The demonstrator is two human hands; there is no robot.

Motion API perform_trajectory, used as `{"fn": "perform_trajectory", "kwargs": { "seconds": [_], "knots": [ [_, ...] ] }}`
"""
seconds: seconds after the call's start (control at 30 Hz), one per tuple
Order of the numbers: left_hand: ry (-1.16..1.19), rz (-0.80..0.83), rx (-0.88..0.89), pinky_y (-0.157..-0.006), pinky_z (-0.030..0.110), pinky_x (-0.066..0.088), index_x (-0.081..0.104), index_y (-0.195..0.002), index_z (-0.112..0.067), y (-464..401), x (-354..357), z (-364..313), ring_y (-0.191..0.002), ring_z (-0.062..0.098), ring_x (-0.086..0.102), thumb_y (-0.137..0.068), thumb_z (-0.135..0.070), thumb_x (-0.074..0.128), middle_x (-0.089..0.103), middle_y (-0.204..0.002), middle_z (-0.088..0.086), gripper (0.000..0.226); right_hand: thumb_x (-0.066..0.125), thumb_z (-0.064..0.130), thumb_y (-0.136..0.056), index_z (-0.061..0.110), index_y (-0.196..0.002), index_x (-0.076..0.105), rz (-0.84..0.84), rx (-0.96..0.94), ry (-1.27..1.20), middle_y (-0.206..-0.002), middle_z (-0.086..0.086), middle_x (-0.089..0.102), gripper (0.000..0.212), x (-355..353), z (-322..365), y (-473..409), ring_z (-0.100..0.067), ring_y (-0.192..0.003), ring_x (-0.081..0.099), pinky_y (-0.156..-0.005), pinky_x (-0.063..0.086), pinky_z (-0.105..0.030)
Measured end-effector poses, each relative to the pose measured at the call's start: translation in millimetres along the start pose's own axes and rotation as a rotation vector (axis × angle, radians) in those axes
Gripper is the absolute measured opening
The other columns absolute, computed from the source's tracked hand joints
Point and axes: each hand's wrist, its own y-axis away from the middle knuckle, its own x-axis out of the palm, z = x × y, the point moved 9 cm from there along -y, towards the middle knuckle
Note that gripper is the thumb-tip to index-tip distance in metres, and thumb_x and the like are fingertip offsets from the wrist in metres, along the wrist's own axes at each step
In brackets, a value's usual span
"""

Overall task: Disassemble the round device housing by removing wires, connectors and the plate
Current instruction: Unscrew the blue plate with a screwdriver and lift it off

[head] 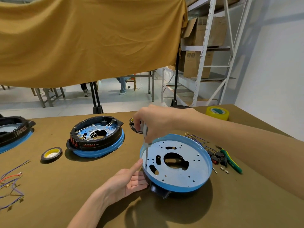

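A mustard cloth (85, 40) hangs across the far side, above a brown-covered table (49, 203) that fills the near view. At the right of the table sits the round device housing (178, 189), black outside with a blue rim, tilted toward the camera; the pale metal plate (181, 168) with its cut-outs and small holes lies inside it. A second housing (96, 137), with white wires in it, stands further back to the left, and a third (13, 130) is cut off by the left edge. The right hand (154, 122) reaches in from the right, its fingers closed round the handle of a screwdriver (146, 145) held upright, the tip touching the plate near its left edge. The left hand (130, 181) lies open against the housing's left wall, fingers spread, forefinger pointing up beside the shaft. Green-handled pliers (231, 161) and loose wires (197, 139) lie just right of the housing, more wires (12, 183) at far left. A black tape roll (51, 153) sits between the housings, a yellow one (217, 113) at the far right corner
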Motion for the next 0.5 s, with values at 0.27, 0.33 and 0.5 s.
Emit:
{"fn": "perform_trajectory", "kwargs": {
  "seconds": [0.27, 0.33, 0.5],
  "knots": [
    [-0.009, -0.004, -0.005, -0.083, 0.035, 0.064, 0.064, -0.122, 0.003, 1, 1, -1, -0.107, 0.032, 0.075, -0.064, -0.058, 0.085, 0.076, -0.112, 0.022, 0.087, 0.07, 0.038, -0.09, 0.016, -0.079, 0.052, -0.07, 0.048, 0.259, -0.072, -0.001, 0.056, 0.031, -4, -2, -3, -0.015, -0.059, 0.05, -0.048, 0.037, -0.027],
    [-0.003, -0.004, -0.01, -0.081, 0.034, 0.064, 0.063, -0.122, 0.003, 2, 1, -1, -0.107, 0.032, 0.075, -0.064, -0.058, 0.085, 0.076, -0.112, 0.022, 0.087, 0.081, 0.024, -0.081, 0.019, -0.099, 0.053, 0.03, -0.001, 0.077, -0.085, 0.004, 0.061, 0.034, 1, 5, -2, -0.007, -0.071, 0.054, -0.052, 0.038, -0.024],
    [-0.013, 0.005, 0.007, -0.081, 0.033, 0.063, 0.062, -0.123, 0.004, 4, 3, -3, -0.107, 0.031, 0.075, -0.066, -0.059, 0.083, 0.076, -0.112, 0.022, 0.087, 0.059, 0.059, -0.093, 0.016, -0.096, 0.053, -0.073, 0.068, 0.172, -0.075, 0.007, 0.051, 0.043, -5, 5, -2, -0.007, -0.065, 0.048, -0.05, 0.032, -0.027]
  ]
}}
